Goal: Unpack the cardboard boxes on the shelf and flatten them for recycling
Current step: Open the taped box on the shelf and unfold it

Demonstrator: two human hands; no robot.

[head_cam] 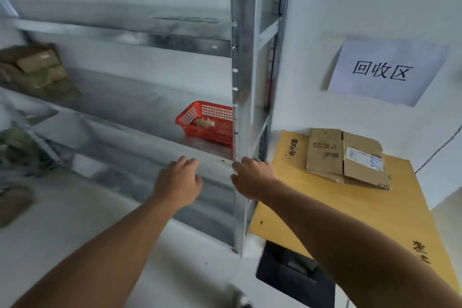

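Fingers of left hand (178, 180), right hand (252, 179) relaxed, empty — flattened boxes (347, 157) apart, rightward

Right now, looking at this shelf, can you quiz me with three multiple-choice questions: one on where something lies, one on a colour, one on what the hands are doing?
1. Where does the flattened cardboard lie?
A. on the floor
B. on the top shelf
C. on the yellow board right of the shelving

2. What colour is the basket on the shelving?
A. red
B. blue
C. green

3. What are the left hand and right hand doing?
A. both grip a box
B. both hold nothing
C. one lifts the basket

Answers:
1 C: the flattened cardboard rests on the yellow board, just past the metal post.
2 A: its mesh walls are plainly red.
3 B: both hands are empty, with loose fingers, near a shelf's front edge.
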